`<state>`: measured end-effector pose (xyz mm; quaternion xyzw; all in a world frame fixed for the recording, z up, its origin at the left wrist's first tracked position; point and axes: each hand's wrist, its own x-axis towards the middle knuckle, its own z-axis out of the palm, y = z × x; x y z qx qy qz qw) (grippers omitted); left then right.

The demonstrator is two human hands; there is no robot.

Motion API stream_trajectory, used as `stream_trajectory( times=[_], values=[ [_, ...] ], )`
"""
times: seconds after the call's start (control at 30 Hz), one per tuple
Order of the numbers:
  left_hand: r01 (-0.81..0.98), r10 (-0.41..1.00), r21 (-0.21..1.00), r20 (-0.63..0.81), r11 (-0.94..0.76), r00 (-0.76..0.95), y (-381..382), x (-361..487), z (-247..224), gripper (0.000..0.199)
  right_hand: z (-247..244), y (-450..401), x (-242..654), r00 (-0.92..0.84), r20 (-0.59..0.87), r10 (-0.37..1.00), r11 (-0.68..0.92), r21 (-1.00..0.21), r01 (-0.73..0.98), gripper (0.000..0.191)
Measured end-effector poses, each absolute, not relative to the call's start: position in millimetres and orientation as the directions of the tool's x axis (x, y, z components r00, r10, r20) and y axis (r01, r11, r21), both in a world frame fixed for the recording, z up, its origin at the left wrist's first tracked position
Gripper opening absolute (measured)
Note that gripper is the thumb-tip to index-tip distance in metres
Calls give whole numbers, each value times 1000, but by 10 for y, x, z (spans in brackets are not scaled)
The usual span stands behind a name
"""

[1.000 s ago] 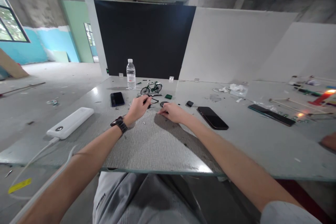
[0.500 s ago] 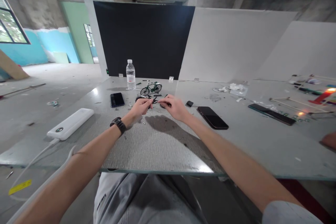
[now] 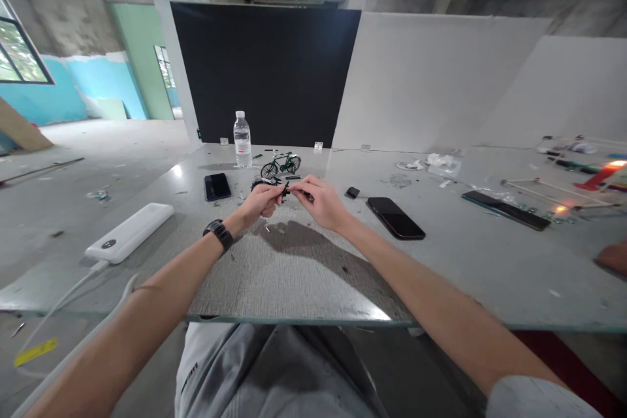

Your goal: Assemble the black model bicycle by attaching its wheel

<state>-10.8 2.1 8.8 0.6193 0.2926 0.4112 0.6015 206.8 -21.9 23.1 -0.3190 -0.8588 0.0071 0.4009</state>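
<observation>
My left hand [image 3: 260,200], with a black watch at the wrist, and my right hand [image 3: 321,201] are raised a little above the grey table [image 3: 304,274], fingertips nearly meeting. Between them they pinch small black model parts [image 3: 285,191]; I cannot tell the parts' exact shape. Just behind the hands stands a small green model bicycle [image 3: 281,164], with a few loose dark pieces on the table around it.
A water bottle [image 3: 241,139] stands behind the bicycle. A dark phone [image 3: 216,186] lies at the left, another phone [image 3: 395,217] at the right. A white power bank [image 3: 129,232] with its cable sits far left. Rods and parts lie at the far right, near another person's hand [image 3: 613,256].
Both hands rose from the table top with small black parts and came together in front of the model bicycle; the right hand moved left and up.
</observation>
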Motion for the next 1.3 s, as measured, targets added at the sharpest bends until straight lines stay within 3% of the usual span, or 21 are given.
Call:
stream_trajectory(
  times=[0.4,0.77,1.03,1.3],
  values=[
    [-122,845,988,145,-95,515,31,-120,71,57,223,-252,2050,-463,686,562,798,-302,521,26],
    [-69,861,993,116,-93,495,36,-131,90,56,182,-144,2126,-452,647,614,759,-327,563,12],
    [-25,854,991,124,-130,505,18,-139,82,56,198,-167,2129,-499,577,647,748,-349,565,27],
    [-31,864,993,111,-110,491,40,-131,76,56,187,-164,2135,-468,621,629,756,-348,555,14]
  ],
)
